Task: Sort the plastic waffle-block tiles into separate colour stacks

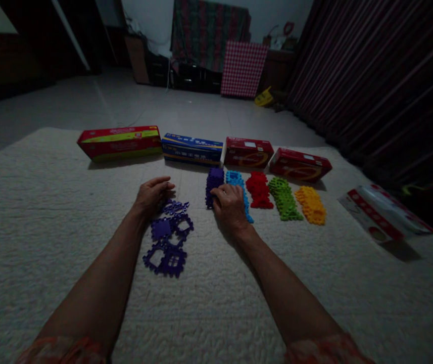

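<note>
Several loose purple interlocking tiles [161, 229] lie on the mat in front of me, some solid, some with window-like openings. My left hand [153, 196] is beside the farthest of them, fingers loosely bent and apart, with nothing visible in its grasp. Farther right stands a row of purple tiles [215, 174] packed together. My right hand [230, 206] reaches onto its side, thumb and fingertips closed at a purple tile's edge. Under and behind that hand, a row of light blue tiles [234, 177] is partly hidden.
Red tiles [259, 190], green tiles [284, 198] and yellow tiles [310, 205] form rows to the right. Behind stand a red-and-green box [121, 143], a blue box [192, 150] and two red boxes [248, 153]. A red-and-white package [381, 212] lies at the mat's right.
</note>
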`<state>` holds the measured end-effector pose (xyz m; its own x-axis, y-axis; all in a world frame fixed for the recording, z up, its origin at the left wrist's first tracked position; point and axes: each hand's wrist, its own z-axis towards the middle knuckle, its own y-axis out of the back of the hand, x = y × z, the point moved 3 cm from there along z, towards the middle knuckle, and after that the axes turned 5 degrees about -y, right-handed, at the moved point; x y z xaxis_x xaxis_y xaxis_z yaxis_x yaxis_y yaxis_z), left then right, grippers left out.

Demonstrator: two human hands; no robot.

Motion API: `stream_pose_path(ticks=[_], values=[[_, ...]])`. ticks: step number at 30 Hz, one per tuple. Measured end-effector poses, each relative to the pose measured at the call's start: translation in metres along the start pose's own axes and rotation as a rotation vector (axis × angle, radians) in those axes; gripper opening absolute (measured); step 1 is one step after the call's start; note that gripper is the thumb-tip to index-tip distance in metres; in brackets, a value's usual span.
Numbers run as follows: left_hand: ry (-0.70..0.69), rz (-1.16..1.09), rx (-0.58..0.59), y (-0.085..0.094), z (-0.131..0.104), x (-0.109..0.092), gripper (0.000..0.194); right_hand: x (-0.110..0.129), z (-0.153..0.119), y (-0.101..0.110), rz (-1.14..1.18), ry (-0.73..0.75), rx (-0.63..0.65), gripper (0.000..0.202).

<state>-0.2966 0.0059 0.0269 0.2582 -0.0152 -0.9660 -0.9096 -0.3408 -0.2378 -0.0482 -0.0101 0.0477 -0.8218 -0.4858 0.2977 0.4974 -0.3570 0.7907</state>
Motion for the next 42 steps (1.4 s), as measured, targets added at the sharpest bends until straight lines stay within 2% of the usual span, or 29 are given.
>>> stream_pose_path(ticks=[18,32,36,38,42], values=[[-0.004,-0.010,0.012,0.003,0.004,0.005,0.042,-0.003,0.001,-0.001,0.005,-0.032,0.019,0.029],[0.018,-0.049,0.003,-0.002,0.000,-0.001,0.035,-0.003,0.000,-0.002,0.017,0.003,-0.041,0.027],[0.033,-0.100,-0.010,0.001,0.003,-0.001,0.038,0.006,0.000,0.001,0.061,0.040,-0.066,0.024],[0.028,-0.110,-0.013,0.002,0.004,-0.001,0.038,0.014,-0.003,0.000,0.108,0.096,-0.030,0.023],[0.019,-0.112,-0.007,0.003,0.005,0.000,0.039,0.036,-0.012,-0.008,0.267,0.226,0.119,0.024]])
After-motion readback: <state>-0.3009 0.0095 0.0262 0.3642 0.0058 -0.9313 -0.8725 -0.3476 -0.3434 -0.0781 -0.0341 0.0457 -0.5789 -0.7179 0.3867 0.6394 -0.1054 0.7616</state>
